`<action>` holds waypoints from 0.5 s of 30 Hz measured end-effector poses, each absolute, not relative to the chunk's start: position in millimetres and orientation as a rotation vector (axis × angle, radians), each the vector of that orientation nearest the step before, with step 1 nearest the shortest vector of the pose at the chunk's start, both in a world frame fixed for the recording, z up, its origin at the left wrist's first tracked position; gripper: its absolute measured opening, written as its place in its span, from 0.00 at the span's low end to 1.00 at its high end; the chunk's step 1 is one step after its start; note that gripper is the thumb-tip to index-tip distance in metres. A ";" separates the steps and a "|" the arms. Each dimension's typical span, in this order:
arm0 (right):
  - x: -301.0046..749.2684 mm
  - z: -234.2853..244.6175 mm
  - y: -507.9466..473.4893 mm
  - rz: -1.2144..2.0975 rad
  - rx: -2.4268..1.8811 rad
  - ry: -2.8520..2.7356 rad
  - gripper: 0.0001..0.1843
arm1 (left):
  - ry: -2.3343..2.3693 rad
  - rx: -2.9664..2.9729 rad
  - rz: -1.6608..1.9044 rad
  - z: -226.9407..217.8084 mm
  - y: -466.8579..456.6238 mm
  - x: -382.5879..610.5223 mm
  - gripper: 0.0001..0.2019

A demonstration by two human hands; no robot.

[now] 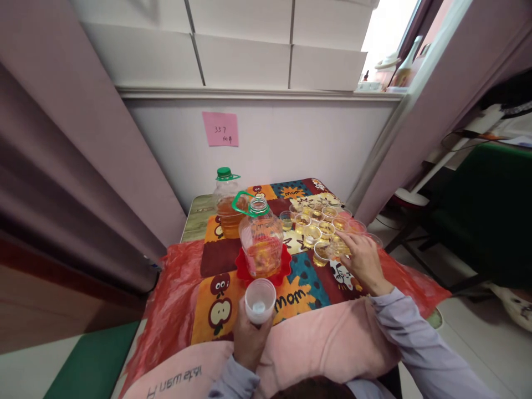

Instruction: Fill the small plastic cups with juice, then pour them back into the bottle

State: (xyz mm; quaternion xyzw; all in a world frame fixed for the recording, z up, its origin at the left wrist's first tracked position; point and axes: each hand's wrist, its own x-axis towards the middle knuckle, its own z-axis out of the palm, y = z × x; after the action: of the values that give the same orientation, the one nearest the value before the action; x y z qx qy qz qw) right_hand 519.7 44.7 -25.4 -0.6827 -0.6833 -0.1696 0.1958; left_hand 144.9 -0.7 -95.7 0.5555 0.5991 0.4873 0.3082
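Note:
My left hand (248,339) is closed around a small clear plastic cup (260,300), held near the table's front edge; the cup looks nearly empty. In front of it an open oil jug (261,244) with a green handle stands on a red mat (243,271). Farther back stands a second jug (225,206) with a green cap, holding amber liquid. My right hand (362,256) reaches into a cluster of several small cups of yellow liquid (318,224), its fingers pinched on one cup (338,245) at the near right of the cluster.
A small table carries a colourful patterned cloth (303,288) over red plastic sheeting (174,299). A pink cushion (316,343) lies against the front edge. A wall with a pink note (220,129) stands behind, a curtain (62,183) at left, a green chair (486,210) at right.

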 end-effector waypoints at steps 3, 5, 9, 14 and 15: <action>516.7 -21.2 46.1 -0.507 -1.901 -1.919 0.34 | 1.587 1.479 1.295 -95.3 -1.0 145.0 0.28; 514.9 -18.5 47.0 -0.524 -1.891 -1.929 0.34 | 1.594 1.477 1.297 -95.1 -1.2 145.2 0.28; 513.1 -15.2 48.6 -0.550 -1.864 -1.968 0.35 | 1.589 1.462 1.290 -95.0 -1.5 145.6 0.28; 512.1 -13.8 50.1 -0.557 -1.821 -2.023 0.37 | 1.588 1.464 1.296 -94.7 -1.7 145.3 0.28; 511.7 -13.4 50.4 -0.554 -1.814 -2.033 0.37 | 1.586 1.462 1.297 -94.7 -1.8 145.2 0.28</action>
State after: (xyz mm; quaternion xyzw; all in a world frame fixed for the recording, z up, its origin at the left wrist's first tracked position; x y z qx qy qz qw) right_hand 511.7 50.4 -13.4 -0.6420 -0.7192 -0.1959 0.1796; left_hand 145.2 -1.8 -94.7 0.5528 0.5997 0.4903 0.3072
